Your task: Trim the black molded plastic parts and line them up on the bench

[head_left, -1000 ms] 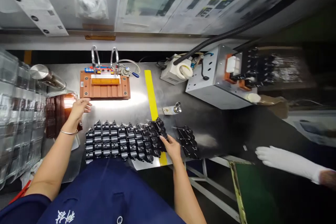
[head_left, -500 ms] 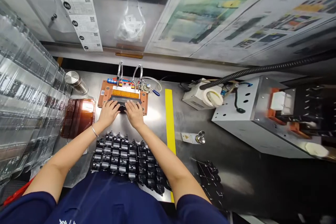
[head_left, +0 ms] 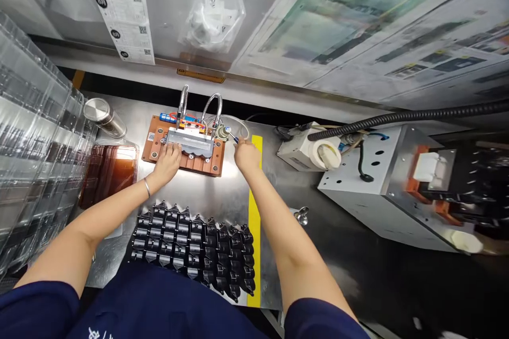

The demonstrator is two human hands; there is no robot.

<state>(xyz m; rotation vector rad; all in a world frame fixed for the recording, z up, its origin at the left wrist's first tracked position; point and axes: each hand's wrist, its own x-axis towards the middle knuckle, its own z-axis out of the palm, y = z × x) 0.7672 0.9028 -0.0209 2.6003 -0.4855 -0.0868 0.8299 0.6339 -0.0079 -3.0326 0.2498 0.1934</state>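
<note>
A brown fixture with a bright metal plate across its top stands at the back of the bench. Along the plate's front edge shows a dark scalloped part, seated on the fixture. My left hand rests on the plate's left end, fingers stretched out and lying over it. At the fixture's right side, my right hand is closed around the blue-handled lever, most of the grip hidden by the fingers. Two bendy metal hoses rise behind the plate.
Several rows of black moulded parts lie in front of me. Yellow tape runs along their right. Stacked clear trays, an amber tray and a metal canister stand left. To the right sits a grey machine.
My right hand has left the fixture's front and moved right onto the lever. The left hand stays at the fixture. An orange strip seen on the fixture before no longer shows; the view has shifted.
</note>
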